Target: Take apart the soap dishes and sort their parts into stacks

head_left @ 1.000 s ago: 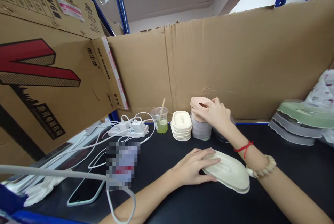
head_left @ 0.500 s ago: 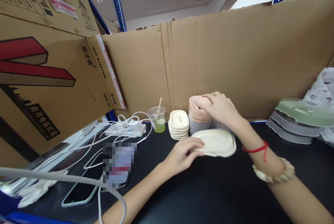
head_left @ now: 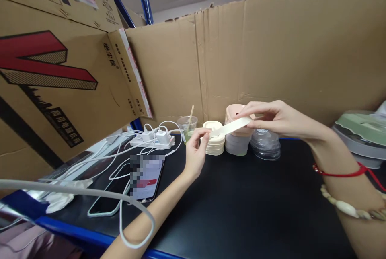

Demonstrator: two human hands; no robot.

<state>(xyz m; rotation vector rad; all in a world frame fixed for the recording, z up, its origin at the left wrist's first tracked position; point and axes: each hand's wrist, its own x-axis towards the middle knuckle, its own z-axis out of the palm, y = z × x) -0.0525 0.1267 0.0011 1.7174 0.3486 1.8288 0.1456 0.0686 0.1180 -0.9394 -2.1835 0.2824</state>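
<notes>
A cream plastic lid (head_left: 230, 126) is held up nearly edge-on above the table, its right end higher than its left. My left hand (head_left: 196, 153) pinches the left end between thumb and fingers. At the right end, the thumb and fingers of my right hand (head_left: 282, 121) close on it. Behind and below the lid stands a stack of cream lids (head_left: 214, 148). Beside that, pink lids (head_left: 234, 110) sit on top of greyish translucent pieces (head_left: 237, 146), partly hidden by the held lid. Clear plastic containers (head_left: 265, 146) are stacked under my right hand.
A clear cup (head_left: 182, 124) with green liquid and a stick stands left of the stacks. Phones (head_left: 149, 180), white cables and a power strip (head_left: 169, 142) lie on the left. Larger green and grey lids (head_left: 358, 126) are at far right. Cardboard walls (head_left: 271, 58) enclose the back.
My right hand has left the pink lids and taken the right end of the cream lid. The lid has risen and turned from face-up to edge-on. The view has shifted slightly.
</notes>
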